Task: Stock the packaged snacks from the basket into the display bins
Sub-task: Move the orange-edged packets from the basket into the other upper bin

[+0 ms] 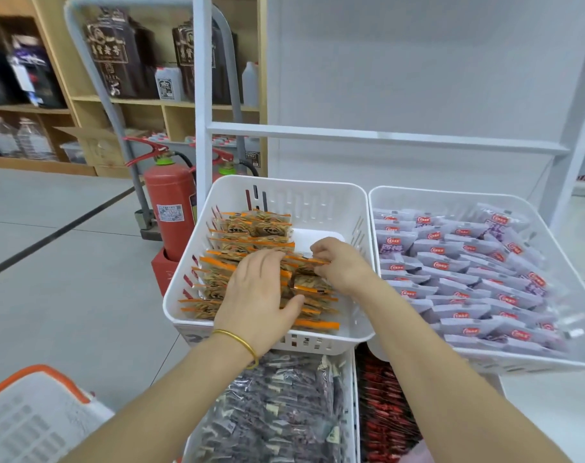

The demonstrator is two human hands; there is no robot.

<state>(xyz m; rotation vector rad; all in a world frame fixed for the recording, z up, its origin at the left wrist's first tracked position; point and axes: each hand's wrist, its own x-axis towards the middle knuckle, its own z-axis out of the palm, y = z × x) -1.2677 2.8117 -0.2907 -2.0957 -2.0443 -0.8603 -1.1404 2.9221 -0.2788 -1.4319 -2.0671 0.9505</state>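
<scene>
A person's left hand (254,295) lies flat on rows of orange-edged snack packets (251,225) in a white display bin (294,182), its fingers (267,259) straight and close together with the thumb held apart, a gold bangle (241,342) on the wrist; the right hand (339,262), just beside the left fingertips, has its fingers curled, pinching one orange-edged packet (309,260) by its top edge; right of those fingers a second bin (451,195) holds purple packets (468,262); nearer the camera than both hands, under the forearms, lie dark packets (277,412) and red packets (384,412); the orange-rimmed basket (67,382) sits well to the left of the left fingers, low beside the forearm.
</scene>
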